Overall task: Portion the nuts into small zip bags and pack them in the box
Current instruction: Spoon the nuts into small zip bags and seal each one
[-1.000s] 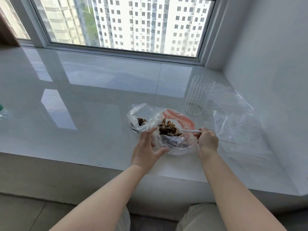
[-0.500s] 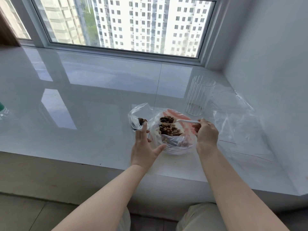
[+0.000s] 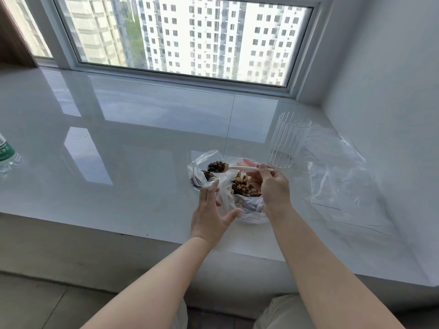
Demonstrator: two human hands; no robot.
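A large clear bag of nuts (image 3: pixel 247 188) lies open on the white sill. Just left of it sits a small zip bag (image 3: pixel 202 162) with a few nuts inside. My right hand (image 3: pixel 273 186) pinches the handle of a white spoon (image 3: pixel 242 168), whose bowl, heaped with nuts, hovers over the small bag's mouth. My left hand (image 3: pixel 211 210) holds the small bag's near edge with its fingertips, thumb spread toward the large bag. No box is in view.
A ribbed clear glass (image 3: pixel 287 141) stands behind my right hand. Several empty clear bags (image 3: pixel 342 174) lie flat at the right by the wall. A water bottle (image 3: pixel 6 153) stands at the far left edge. The sill's front edge runs just below my hands.
My right hand lifted the spoon, loaded with nuts, out of the large bag and carried it left over the small bag. My left hand stayed at the small bag's edge.
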